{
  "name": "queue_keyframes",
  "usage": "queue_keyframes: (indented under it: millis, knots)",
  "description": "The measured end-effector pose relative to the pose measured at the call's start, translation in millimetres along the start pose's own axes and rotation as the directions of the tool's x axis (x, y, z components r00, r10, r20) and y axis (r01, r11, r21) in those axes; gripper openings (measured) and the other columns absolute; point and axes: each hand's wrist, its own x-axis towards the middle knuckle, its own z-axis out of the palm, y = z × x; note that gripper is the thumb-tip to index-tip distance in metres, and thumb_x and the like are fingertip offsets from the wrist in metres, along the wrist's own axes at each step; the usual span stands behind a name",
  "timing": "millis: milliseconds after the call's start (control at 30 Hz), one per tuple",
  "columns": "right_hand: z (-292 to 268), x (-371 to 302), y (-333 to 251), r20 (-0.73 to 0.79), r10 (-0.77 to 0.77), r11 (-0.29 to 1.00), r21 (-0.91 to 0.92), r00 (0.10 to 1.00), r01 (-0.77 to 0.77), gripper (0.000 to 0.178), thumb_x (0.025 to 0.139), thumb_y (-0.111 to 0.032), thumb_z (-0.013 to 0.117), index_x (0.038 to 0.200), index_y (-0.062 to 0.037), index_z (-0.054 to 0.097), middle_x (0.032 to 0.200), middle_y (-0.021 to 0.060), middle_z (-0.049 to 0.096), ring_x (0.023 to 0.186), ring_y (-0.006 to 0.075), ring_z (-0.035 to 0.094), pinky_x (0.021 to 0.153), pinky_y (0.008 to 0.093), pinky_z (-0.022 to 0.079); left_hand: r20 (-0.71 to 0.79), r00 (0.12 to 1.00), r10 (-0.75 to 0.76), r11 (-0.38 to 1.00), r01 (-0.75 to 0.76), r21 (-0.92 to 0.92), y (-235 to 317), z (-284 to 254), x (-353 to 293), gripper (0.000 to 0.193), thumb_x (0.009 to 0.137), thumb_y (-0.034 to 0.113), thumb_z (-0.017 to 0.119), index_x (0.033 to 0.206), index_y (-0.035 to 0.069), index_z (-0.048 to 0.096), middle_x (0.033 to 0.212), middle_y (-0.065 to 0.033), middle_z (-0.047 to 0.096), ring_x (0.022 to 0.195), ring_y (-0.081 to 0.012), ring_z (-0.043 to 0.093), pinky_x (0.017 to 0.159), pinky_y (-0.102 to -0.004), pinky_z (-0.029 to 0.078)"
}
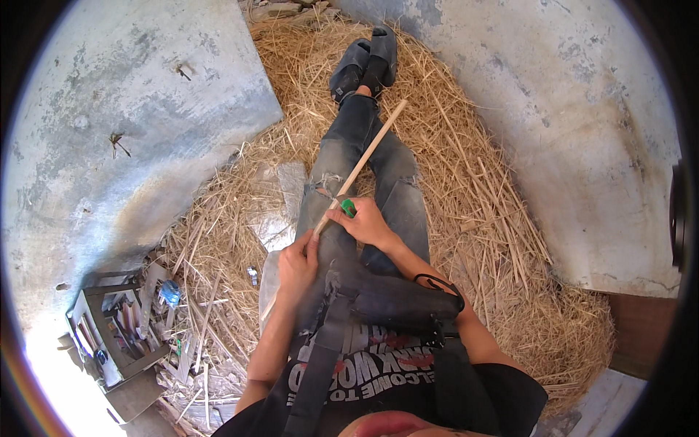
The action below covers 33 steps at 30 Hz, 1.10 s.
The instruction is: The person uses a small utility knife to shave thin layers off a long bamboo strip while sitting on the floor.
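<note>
A long, pale wooden strip (371, 151) lies slantwise over my legs, its far end beyond my knees and its near end beside my left forearm. My left hand (297, 268) is closed round the strip's lower part, thumb along it. Just ahead of it, my right hand (368, 222) grips a small green tool (348, 208), most of which the fingers hide; its exact kind cannot be made out. The right thumb touches the strip, and the tool sits against or very close to the wood.
Straw and wood shavings (466, 197) cover the floor around my outstretched legs (404, 200). A wooden box (138, 357) with assorted tools stands at lower left, near a crumpled blue item (170, 293). Worn plaster walls (575, 124) rise on both sides.
</note>
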Motion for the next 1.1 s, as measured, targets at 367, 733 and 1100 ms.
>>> queue_keyframes:
  millis: [367,733,1100]
  knots:
    - [-5.3,17.3,26.8,-0.218,0.197,0.951,-0.195,0.956,-0.24,0.058,0.11,-0.046,0.041,0.089,0.0022,0.065,0.085,0.0295,0.069,0.088,0.0526,0.065,0.077,0.0563,0.05,0.272,0.951,-0.145,0.988,0.123,0.098,-6.4,-23.6,14.2,0.041,0.109,0.034,0.049,0.094,0.003,0.071,0.077,-0.0258,0.067,0.076,-0.0477,0.067,0.068,-0.0512,0.05]
    - [15.1,10.0,12.0,-0.03,0.119,0.933,-0.339,0.992,-0.122,0.06,0.109,-0.047,0.041,0.094,0.0027,0.072,0.086,0.0312,0.07,0.084,0.0518,0.068,0.078,0.059,0.054,0.281,0.949,-0.143,0.971,0.08,0.224,-11.7,-5.2,19.9,0.039,0.11,0.033,0.045,0.092,0.004,0.064,0.082,-0.0285,0.069,0.081,-0.0523,0.066,0.072,-0.0607,0.05]
    - [25.0,3.0,8.0,0.039,0.134,0.924,-0.366,0.99,-0.111,0.062,0.11,-0.046,0.038,0.092,0.0039,0.071,0.082,0.0322,0.068,0.081,0.0511,0.068,0.074,0.0586,0.054,0.256,0.939,-0.23,0.917,0.121,0.381,4.2,-0.1,17.2,0.038,0.11,0.034,0.045,0.1,0.003,0.064,0.083,-0.029,0.069,0.084,-0.0535,0.066,0.073,-0.0619,0.05]
